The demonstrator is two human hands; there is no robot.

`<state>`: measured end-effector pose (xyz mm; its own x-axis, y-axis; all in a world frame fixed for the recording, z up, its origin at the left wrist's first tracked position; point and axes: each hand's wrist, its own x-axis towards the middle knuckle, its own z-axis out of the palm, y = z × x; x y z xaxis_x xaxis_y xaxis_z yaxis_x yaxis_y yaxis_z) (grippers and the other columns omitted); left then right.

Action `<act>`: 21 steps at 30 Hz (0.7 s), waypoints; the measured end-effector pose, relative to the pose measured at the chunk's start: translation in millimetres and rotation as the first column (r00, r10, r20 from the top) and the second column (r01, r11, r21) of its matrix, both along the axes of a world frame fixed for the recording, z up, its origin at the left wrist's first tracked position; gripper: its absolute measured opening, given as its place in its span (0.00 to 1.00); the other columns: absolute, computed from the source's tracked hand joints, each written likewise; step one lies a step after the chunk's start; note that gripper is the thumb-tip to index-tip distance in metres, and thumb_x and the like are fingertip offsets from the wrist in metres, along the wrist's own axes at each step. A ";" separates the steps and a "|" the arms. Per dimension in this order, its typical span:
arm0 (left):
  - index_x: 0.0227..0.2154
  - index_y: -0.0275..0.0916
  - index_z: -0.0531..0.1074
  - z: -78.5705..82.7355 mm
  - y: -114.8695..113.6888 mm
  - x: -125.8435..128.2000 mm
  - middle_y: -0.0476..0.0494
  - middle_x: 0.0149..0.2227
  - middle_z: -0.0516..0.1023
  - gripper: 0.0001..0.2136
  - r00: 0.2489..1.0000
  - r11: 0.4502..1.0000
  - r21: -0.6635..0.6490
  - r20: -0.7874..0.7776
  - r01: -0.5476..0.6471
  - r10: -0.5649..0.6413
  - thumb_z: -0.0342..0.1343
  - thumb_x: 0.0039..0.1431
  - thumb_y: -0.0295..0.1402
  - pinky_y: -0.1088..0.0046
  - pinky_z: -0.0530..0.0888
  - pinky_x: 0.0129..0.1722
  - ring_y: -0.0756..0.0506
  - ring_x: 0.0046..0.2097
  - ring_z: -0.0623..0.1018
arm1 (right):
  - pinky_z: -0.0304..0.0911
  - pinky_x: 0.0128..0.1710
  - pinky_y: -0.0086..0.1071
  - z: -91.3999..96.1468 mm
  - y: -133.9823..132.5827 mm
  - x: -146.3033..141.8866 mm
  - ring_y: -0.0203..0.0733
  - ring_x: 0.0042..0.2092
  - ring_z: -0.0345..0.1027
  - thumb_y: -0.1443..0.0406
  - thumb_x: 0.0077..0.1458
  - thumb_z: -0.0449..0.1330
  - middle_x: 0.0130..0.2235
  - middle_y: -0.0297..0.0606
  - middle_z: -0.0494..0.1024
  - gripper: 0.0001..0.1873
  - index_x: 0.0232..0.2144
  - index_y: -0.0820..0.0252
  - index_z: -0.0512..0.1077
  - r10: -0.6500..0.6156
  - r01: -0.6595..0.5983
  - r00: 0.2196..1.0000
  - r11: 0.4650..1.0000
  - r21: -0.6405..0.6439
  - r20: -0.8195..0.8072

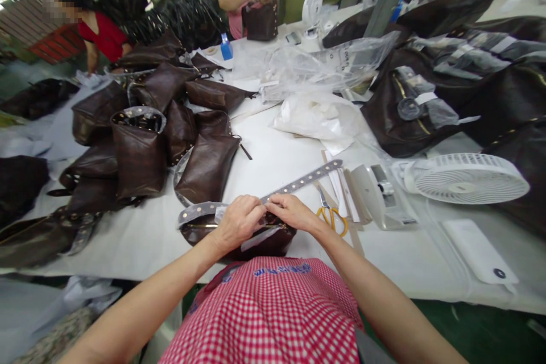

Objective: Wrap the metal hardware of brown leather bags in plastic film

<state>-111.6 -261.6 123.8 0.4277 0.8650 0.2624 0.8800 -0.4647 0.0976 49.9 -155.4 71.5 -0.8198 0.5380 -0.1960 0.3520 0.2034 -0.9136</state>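
A dark brown leather bag lies at the table's near edge, just in front of me. Its studded strap, wrapped in clear plastic, runs up and to the right across the white table. My left hand is closed, pinching the wrapped strap at the bag's top. My right hand is closed too, fingertips pinching the same strap right beside the left hand. Both hands rest over the bag's opening.
Yellow-handled scissors lie just right of my right hand, next to a tape dispenser and a white fan lying flat. Several brown bags are piled at left. Plastic wrapping and black bags fill the right. Other people work at the far side.
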 end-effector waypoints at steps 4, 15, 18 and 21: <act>0.39 0.36 0.72 12.8 -2.4 -1.9 0.41 0.39 0.72 0.10 0.994 0.987 -0.128 -0.022 0.102 -0.105 0.45 0.67 0.29 0.69 0.69 0.37 0.46 0.38 0.70 | 0.50 0.29 0.27 -0.3 1.6 -1.6 0.33 0.28 0.59 0.60 0.58 0.52 0.23 0.29 0.66 0.15 0.22 0.61 0.67 0.012 -0.012 1.000 1.000 -0.018 0.000; 0.40 0.34 0.70 11.0 2.0 -2.4 0.36 0.43 0.74 0.12 0.924 0.835 -0.464 0.080 -0.297 0.373 0.55 0.59 0.38 0.63 0.70 0.43 0.40 0.43 0.73 | 0.50 0.29 0.27 8.0 -1.3 0.7 0.33 0.28 0.59 0.61 0.58 0.52 0.23 0.28 0.66 0.14 0.23 0.61 0.67 0.072 -0.073 0.997 0.996 -0.060 -0.030; 0.30 0.36 0.71 12.6 4.2 -6.5 0.48 0.26 0.72 0.12 0.854 0.611 -0.753 0.132 -0.245 0.504 0.52 0.60 0.40 0.72 0.68 0.33 0.46 0.30 0.71 | 0.52 0.29 0.26 9.8 -2.0 1.9 0.33 0.28 0.59 0.60 0.57 0.54 0.23 0.28 0.67 0.13 0.25 0.61 0.69 0.083 -0.089 0.995 0.989 -0.115 -0.053; 0.26 0.35 0.70 8.4 4.1 -6.4 0.51 0.21 0.68 0.14 0.759 0.520 -0.845 0.256 -0.126 0.599 0.51 0.60 0.40 0.76 0.64 0.29 0.49 0.27 0.69 | 0.54 0.29 0.27 11.5 -2.4 2.0 0.33 0.28 0.60 0.60 0.56 0.55 0.23 0.28 0.68 0.12 0.27 0.62 0.71 0.093 -0.103 0.993 0.982 -0.156 -0.070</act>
